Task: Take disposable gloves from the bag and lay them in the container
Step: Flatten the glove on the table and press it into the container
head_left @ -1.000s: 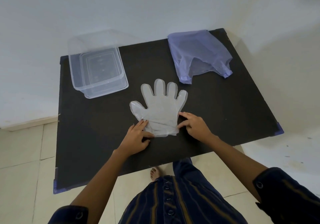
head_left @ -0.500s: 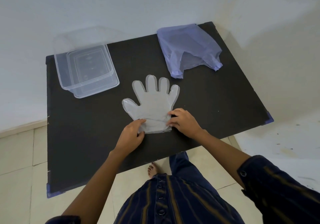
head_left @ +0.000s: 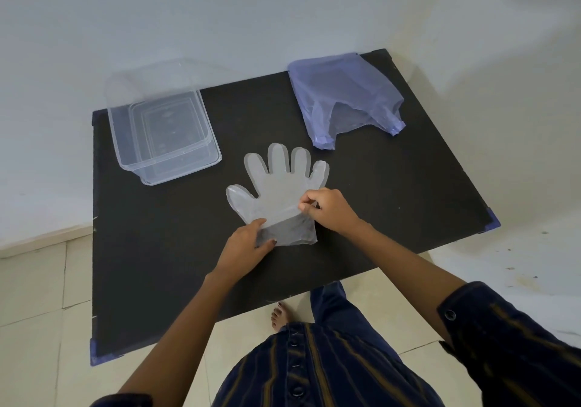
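Observation:
A clear disposable glove stack lies flat on the black table, fingers pointing away from me. My left hand presses and grips the cuff at its lower left. My right hand pinches the top layer of the cuff and lifts it, so the cuff edge peels up. The clear plastic container stands at the back left with nothing in it. The pale purple plastic bag lies at the back right.
White walls close in behind and to the right of the table. Tiled floor shows to the left and below. My bare foot and striped clothing sit under the table's near edge.
My right hand has moved up onto the glove cuff and pinched the top layer, raising it. My left hand has slid onto the cuff's lower left corner.

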